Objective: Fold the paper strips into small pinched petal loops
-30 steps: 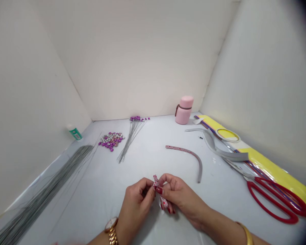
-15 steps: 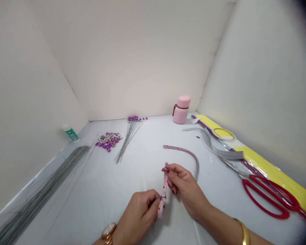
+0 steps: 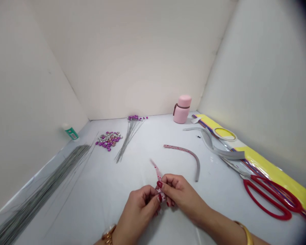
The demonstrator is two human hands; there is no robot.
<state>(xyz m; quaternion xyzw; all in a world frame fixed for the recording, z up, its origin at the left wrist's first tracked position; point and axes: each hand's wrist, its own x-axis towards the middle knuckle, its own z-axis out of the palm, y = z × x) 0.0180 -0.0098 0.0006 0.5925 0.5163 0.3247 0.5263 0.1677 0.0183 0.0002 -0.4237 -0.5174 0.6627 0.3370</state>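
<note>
A short pink ribbon strip [image 3: 156,171] with red spots is pinched between my two hands low in the middle of the view. One end sticks up, slightly blurred; its lower part is partly hidden by fingers. My left hand [image 3: 142,209] grips the lower part between thumb and fingers. Close against it, my right hand [image 3: 178,194] pinches the strip just above. A longer curved strip [image 3: 183,150], pink-spotted at one end and greyish at the other, lies on the table beyond my right hand.
Red-handled scissors [image 3: 267,197] and a yellow packet [image 3: 260,156] lie right, near a grey strip [image 3: 231,155] and a white ring [image 3: 224,134]. A pink flask [image 3: 182,109] stands at the back. Left are thin wires [image 3: 51,183], purple-silver beads [image 3: 109,140], beaded wires [image 3: 129,139] and a green-white tube [image 3: 71,132].
My right hand has come down and left along the ribbon strip to meet my left hand. The strip's upper end, formerly pinched, now points free up and left.
</note>
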